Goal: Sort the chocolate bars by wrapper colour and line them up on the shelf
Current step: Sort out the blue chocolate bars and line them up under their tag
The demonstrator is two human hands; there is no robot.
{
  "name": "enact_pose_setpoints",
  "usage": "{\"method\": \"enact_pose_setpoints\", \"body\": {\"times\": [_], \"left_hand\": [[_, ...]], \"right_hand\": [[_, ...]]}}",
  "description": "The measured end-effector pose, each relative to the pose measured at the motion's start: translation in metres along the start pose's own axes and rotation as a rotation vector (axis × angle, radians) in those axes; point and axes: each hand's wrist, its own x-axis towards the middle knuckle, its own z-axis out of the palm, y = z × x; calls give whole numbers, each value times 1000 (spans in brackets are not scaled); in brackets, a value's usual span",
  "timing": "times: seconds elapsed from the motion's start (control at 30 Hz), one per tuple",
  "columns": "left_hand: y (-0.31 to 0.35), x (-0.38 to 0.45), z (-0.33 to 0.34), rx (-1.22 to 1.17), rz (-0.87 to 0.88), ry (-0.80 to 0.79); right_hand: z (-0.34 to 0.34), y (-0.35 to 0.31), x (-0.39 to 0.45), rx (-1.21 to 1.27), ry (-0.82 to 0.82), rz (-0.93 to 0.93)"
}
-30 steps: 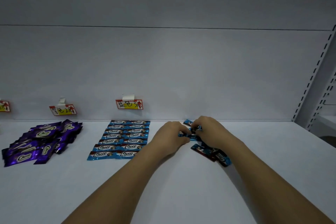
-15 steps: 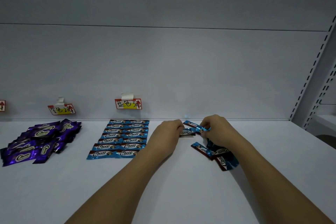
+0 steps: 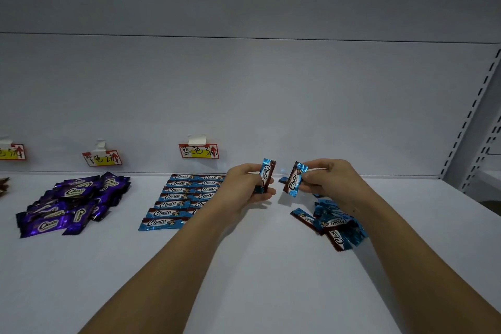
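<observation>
- The left hand [image 3: 245, 187] pinches 1 blue bar [image 3: 267, 175] upright above the shelf [image 3: 244, 279]; the right hand [image 3: 329, 180] pinches a 2nd blue bar [image 3: 294, 181], tilted. The 2 bars are near each other but apart.
- Both grips sit on slick wrapper edges, so either bar could slip and land crooked.
- The neat blue rows [image 3: 187, 199] lie just under the left wrist; lowering the hand carelessly could knock them out of line.
- The loose blue pile [image 3: 332, 222] lies under the right forearm, which could scatter it.
- The purple heap [image 3: 71, 202] sits well apart, still unsorted.
</observation>
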Motion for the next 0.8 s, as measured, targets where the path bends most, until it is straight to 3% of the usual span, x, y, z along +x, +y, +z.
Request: {"method": "enact_pose_setpoints", "body": {"times": [0.27, 0.5, 0.67, 0.8], "left_hand": [[5, -7, 0, -77, 17, -39], [7, -17, 4, -21, 10, -39], [18, -29, -11, 4, 57, 47], [20, -46, -47, 199, 136, 187]], "right_hand": [[-1, -4, -1, 147, -50, 35], [-3, -9, -6, 121, -161, 49], [3, -6, -7, 94, -165, 68], [15, -7, -17, -73, -169, -15]]}}
